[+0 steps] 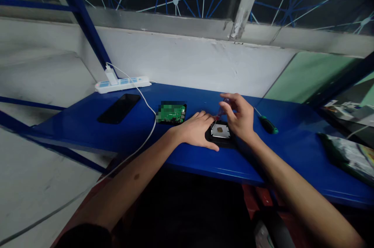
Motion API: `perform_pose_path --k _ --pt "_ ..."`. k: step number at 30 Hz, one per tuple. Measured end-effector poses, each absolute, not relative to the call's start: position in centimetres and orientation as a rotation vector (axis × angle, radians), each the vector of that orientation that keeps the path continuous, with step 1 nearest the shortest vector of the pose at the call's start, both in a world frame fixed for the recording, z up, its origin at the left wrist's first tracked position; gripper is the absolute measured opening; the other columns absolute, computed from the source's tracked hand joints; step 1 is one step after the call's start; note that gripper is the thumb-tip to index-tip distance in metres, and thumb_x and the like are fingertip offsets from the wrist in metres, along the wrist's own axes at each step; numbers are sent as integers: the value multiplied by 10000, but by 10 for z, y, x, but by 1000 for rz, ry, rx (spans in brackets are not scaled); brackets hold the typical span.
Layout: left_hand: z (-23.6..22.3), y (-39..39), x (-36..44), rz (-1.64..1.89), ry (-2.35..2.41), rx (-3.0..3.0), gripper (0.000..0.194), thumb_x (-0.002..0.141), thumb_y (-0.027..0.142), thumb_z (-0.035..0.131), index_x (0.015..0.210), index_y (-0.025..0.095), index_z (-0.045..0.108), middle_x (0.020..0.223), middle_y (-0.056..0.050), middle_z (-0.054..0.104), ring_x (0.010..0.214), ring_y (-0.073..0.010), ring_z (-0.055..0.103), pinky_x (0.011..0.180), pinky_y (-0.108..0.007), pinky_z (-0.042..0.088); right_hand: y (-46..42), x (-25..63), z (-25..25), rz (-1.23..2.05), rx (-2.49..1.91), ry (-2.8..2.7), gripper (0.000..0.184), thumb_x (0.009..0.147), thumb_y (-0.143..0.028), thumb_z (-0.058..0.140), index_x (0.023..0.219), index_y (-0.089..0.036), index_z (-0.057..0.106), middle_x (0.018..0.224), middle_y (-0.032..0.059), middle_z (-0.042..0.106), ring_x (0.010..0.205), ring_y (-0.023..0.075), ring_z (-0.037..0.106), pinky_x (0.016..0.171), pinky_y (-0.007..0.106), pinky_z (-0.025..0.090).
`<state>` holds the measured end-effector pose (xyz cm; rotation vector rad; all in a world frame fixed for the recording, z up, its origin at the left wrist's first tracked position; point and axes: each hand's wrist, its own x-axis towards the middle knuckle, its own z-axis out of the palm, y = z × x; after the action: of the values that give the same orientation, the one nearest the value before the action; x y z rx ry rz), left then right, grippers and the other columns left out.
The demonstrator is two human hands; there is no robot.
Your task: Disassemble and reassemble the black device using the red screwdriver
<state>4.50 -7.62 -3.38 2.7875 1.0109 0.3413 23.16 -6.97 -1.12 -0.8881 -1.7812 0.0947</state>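
A black case [223, 141] with a silver metal plate [220, 131] in it lies on the blue table. A small tan patch marks the plate's middle. My left hand [198, 129] rests flat along the case's left side, thumb apart and fingers stretched toward the far edge. Above the case, my right hand [238, 115] is closed round the clear purplish handle of a screwdriver [221, 112]. Its thin shaft slants down to the left side of the plate, close to my left fingertips. Whether the tip sits in a screw is too small to tell.
Left of my hands lie a green circuit board [172, 113] and a black phone [119, 108]. Behind them stands a white power strip [124, 83], its white cable [146, 140] crossing the table. A green-handled screwdriver [268, 124] and a plastic packet [350, 152] lie at right.
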Motion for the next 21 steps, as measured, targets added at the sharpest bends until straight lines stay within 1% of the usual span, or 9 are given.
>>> perform_pose_path --k 2,5,8,12,17,19,21 --pt "-34 -76 45 319 1011 2795 1081 714 828 617 1480 111 358 1427 -190 500 1355 -391 396 1146 -486 278 -71 230 -11 115 -869 -1782 213 960 -342 600 1125 -227 671 928 32 728 634 122 663 658 310 554" --pt "-35 -75 45 315 1006 2804 1079 719 843 592 1489 131 339 1448 -181 485 1363 -380 388 1150 -481 273 -73 229 -11 186 -857 -1762 235 983 -306 553 1195 -240 632 931 25 741 651 124 681 653 307 564" --pt "-34 -75 45 319 1005 2798 1067 714 840 599 1468 120 373 1407 -181 511 1328 -384 415 1142 -480 287 -75 227 -12 267 -851 -1750 219 992 -302 529 1184 -239 613 950 27 749 655 118 681 655 303 570" --pt "-33 -76 45 350 992 2801 1032 713 808 635 1432 100 419 1344 -181 547 1261 -382 466 1119 -473 320 -74 224 -12 417 -824 -1698 193 956 -348 592 1114 -243 623 917 10 713 662 120 675 644 307 569" --pt "-32 -76 45 358 992 2794 1054 713 801 645 1456 95 396 1358 -180 542 1252 -386 467 1111 -492 327 -69 222 -7 650 -770 -1569 167 896 -356 682 1013 -238 664 846 -8 683 715 132 686 645 295 554" --pt "-33 -76 45 340 996 2776 1064 710 805 641 1475 114 377 1355 -169 550 1257 -383 464 1115 -498 319 -67 225 -5 688 -780 -1567 165 892 -352 687 1006 -234 677 797 -12 666 734 140 690 666 301 550" --pt "-33 -75 45 327 998 2766 1070 714 809 633 1487 120 364 1369 -168 543 1270 -382 454 1119 -498 313 -66 229 -3 709 -775 -1579 185 889 -346 691 1038 -237 677 776 -21 644 753 144 694 704 313 553"
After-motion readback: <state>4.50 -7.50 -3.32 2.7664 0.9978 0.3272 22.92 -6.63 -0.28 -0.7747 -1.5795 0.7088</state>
